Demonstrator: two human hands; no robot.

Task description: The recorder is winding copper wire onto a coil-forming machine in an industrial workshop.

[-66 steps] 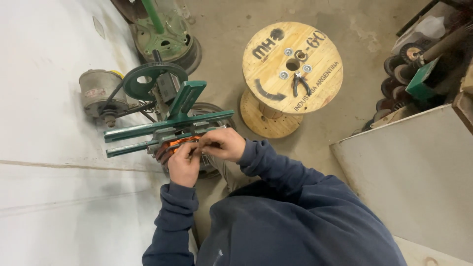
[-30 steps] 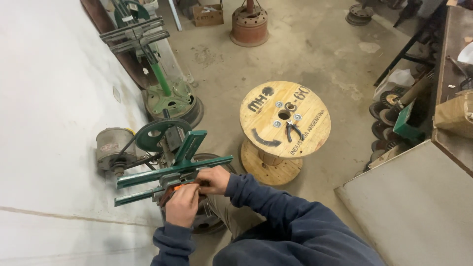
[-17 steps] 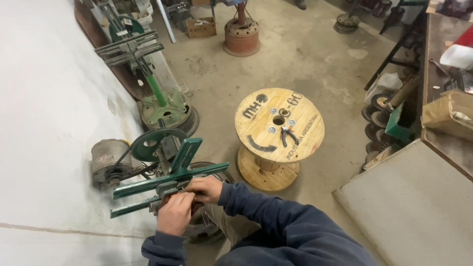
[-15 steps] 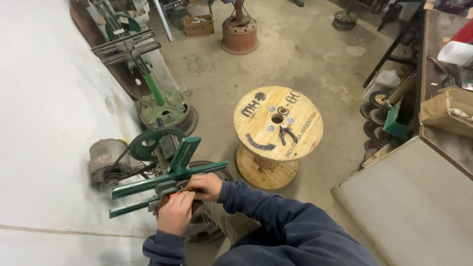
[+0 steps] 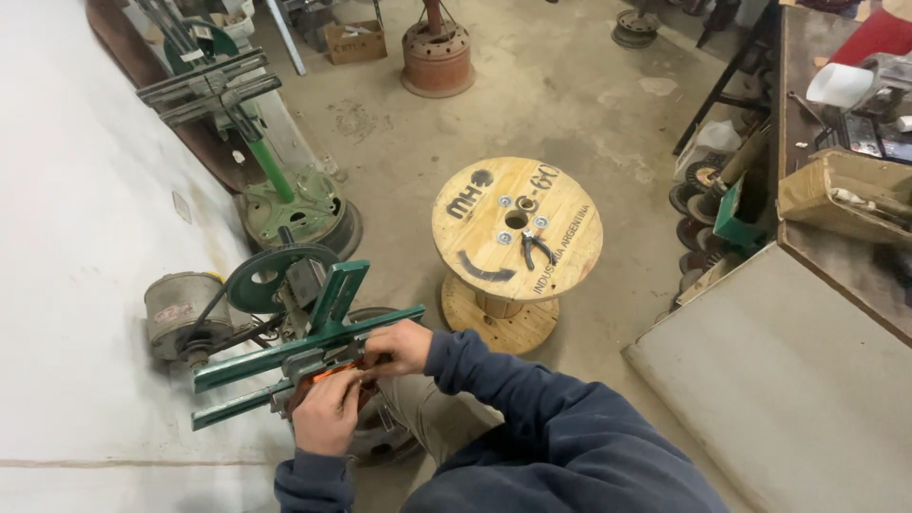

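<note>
Both hands are brought together at a green metal frame (image 5: 304, 347) low in the head view. That frame is made of two long flat bars running side by side from lower left to upper right, with a short upright green bracket rising from them. By the left hand (image 5: 328, 418) something small and orange (image 5: 334, 373) is gripped just under the bars; the fingers are curled around it, though what the orange piece is cannot be told. The right hand (image 5: 399, 347) is laid against the nearer bar from the other side, its fingers bent and pressed onto the metal and the orange part, so that the two hands are touching or nearly so. Both arms are covered by dark blue sleeves (image 5: 503, 399).

Behind the frame a green spoked wheel (image 5: 275, 277) is seen, with a grey electric motor (image 5: 180, 309) just beside it against the pale wall (image 5: 76, 237). Farther along that wall a second green stand (image 5: 271, 166) is set on a round base. To the right of the hands, well apart from them, a wooden cable spool (image 5: 518, 228) is stood on end on the concrete floor (image 5: 589, 104), and a pair of pliers (image 5: 534, 247) is laid on its top face. A grey slab (image 5: 788, 370) is leaned at the right edge.
</note>
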